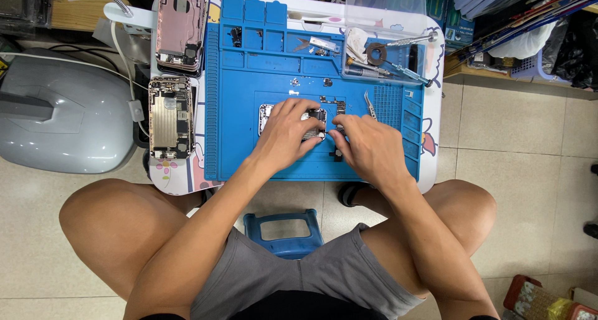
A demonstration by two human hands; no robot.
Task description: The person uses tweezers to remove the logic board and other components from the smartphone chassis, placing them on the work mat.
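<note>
Head view: two hands work on an opened phone on a blue repair mat.

On the mat [249,152], in its middle, lies the opened phone [266,116]. Left hand [288,133] presses flat on it, grip released, fingers spread. Right hand [367,147] touches its right edge with curled fingertips; if it pinches something I cannot tell. Tweezers [370,105] lie just beside. Two other phone housings [169,117] rest at the left side of the worktop [436,164].

Head camera looks steeply down, near, over blue mat [268,158] and lap
</note>
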